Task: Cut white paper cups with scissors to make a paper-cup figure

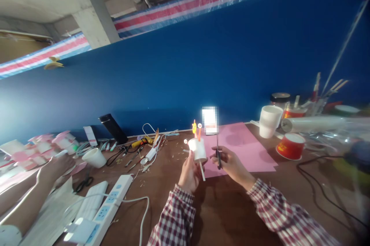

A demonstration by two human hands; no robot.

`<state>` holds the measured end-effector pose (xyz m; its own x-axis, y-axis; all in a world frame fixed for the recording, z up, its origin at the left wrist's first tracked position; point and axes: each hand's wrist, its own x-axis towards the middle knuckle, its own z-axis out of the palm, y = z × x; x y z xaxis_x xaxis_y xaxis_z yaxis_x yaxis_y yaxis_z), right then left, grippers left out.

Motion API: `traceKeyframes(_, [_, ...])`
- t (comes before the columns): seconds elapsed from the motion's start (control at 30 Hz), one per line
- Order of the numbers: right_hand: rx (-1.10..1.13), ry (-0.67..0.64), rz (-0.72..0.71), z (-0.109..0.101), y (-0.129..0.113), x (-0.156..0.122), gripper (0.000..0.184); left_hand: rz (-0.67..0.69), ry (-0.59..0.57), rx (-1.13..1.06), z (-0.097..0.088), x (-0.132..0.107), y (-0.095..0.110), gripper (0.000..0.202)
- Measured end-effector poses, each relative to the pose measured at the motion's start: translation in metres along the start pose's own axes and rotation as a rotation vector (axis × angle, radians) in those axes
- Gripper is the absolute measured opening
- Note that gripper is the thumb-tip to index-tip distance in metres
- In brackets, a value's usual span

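Observation:
My left hand (189, 173) is closed around a white paper cup (197, 148), held above the table's middle. Orange strips and a small yellow figure (194, 127) stick up from the cup, and a white straw (202, 171) points down beneath it. To its right, my right hand (228, 161) grips a pair of scissors (218, 158) by the dark handles, blades upward. The scissors are apart from the cup. Pink paper sheets (239, 142) lie flat on the table behind and below my right hand.
At left, another person's hand (62, 161) is near pink-and-white cup pieces (43, 146). A power strip (108, 207) with a white cable lies front left. A yellow glue gun (141, 141) is behind. White cups (269, 121) and a red paper bowl (290, 146) stand right.

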<state>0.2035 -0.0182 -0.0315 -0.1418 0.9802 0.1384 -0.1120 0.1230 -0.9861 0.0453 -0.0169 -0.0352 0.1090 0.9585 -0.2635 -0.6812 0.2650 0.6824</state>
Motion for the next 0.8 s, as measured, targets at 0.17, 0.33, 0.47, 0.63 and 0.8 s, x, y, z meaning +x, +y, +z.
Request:
traceKeyframes(0.17, [0.076, 0.074, 0.052, 0.016, 0.013, -0.002, 0.051, 0.109, -0.076, 0.191, 0.009, -0.006, -0.017, 0.035])
traceKeyframes(0.33, [0.041, 0.13, 0.114, 0.016, 0.018, -0.002, 0.05, 0.159, -0.135, 0.265, 0.014, -0.013, -0.018, 0.033])
traceKeyframes(0.47, [0.028, 0.146, 0.139, 0.013, 0.018, -0.001, 0.048, 0.288, -0.078, 0.408, 0.008, -0.008, -0.023, 0.038])
traceKeyframes(0.63, [0.019, 0.168, 0.134, 0.012, 0.016, 0.001, 0.056, 0.545, 0.107, 0.585, -0.001, -0.001, -0.026, 0.039])
traceKeyframes(0.8, [0.011, 0.137, 0.104, 0.014, 0.016, 0.001, 0.058, 0.602, 0.124, 0.907, -0.001, -0.002, -0.023, 0.013])
